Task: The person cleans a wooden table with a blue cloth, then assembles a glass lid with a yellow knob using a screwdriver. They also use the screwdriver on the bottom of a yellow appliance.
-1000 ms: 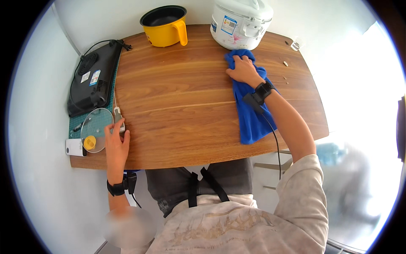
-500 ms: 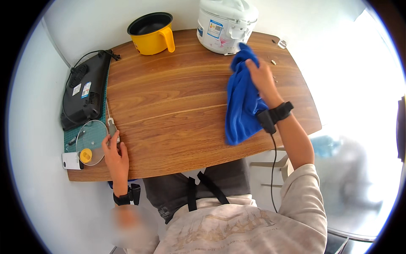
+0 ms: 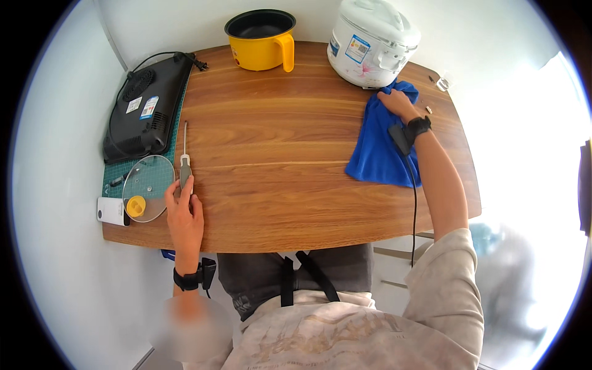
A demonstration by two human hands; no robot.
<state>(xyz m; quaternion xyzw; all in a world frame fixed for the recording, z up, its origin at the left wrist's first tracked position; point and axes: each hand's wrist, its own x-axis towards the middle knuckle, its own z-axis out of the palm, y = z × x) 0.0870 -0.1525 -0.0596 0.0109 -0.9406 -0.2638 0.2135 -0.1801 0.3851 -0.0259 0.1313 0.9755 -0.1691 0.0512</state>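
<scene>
My right hand (image 3: 399, 103) presses down on the top of a blue cloth (image 3: 377, 151) that lies spread on the wooden table (image 3: 277, 160), right below a white rice cooker (image 3: 373, 40). A black band with a cable sits on that wrist. My left hand (image 3: 184, 213) rests near the table's front left edge. Its fingertips hold the grey handle of a thin screwdriver (image 3: 185, 166), which lies flat with its shaft pointing away from me. A round glass lid (image 3: 148, 188) with a yellow knob lies just left of this hand.
A yellow pot (image 3: 262, 40) with a black inside stands at the back middle. A black induction cooker (image 3: 148, 108) sits on a green mat (image 3: 114, 179) at the left. A small white device (image 3: 112, 211) lies at the front left corner, and small screws (image 3: 430, 110) by the right edge.
My right hand lifted the blue cloth off the table, then laid it back down below the rice cooker. My left hand stayed by the screwdriver and lid.
</scene>
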